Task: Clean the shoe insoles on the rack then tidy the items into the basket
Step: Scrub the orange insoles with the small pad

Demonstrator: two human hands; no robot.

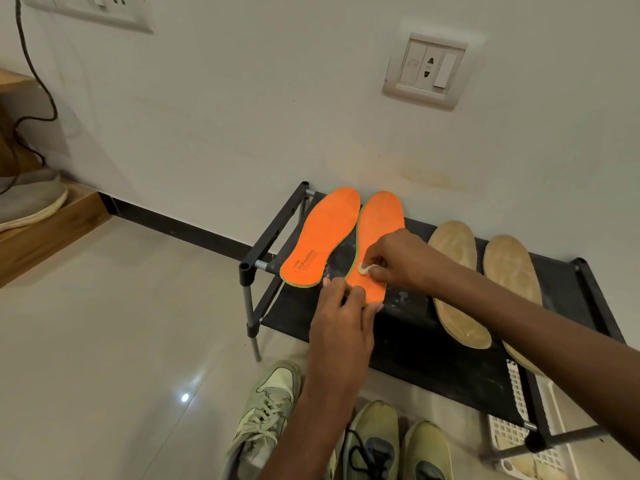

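Note:
Two orange insoles lie on the black shoe rack (433, 344): the left orange insole (322, 237) and the right orange insole (379, 223). My right hand (394, 261) pinches a small white wipe (363, 269) against the right orange insole. My left hand (341, 306) holds that insole's heel end down with curled fingers. Two tan insoles rest further right, the nearer tan insole (453, 271) and the far tan insole (509, 268). White powder is scattered on the rack around the orange insoles.
A white lattice basket (516, 434) sits on the floor under the rack's right end. Three pale green sneakers (266, 410) stand on the tiled floor in front of the rack. A wall socket (427, 69) is above, a wooden step with a shoe at left.

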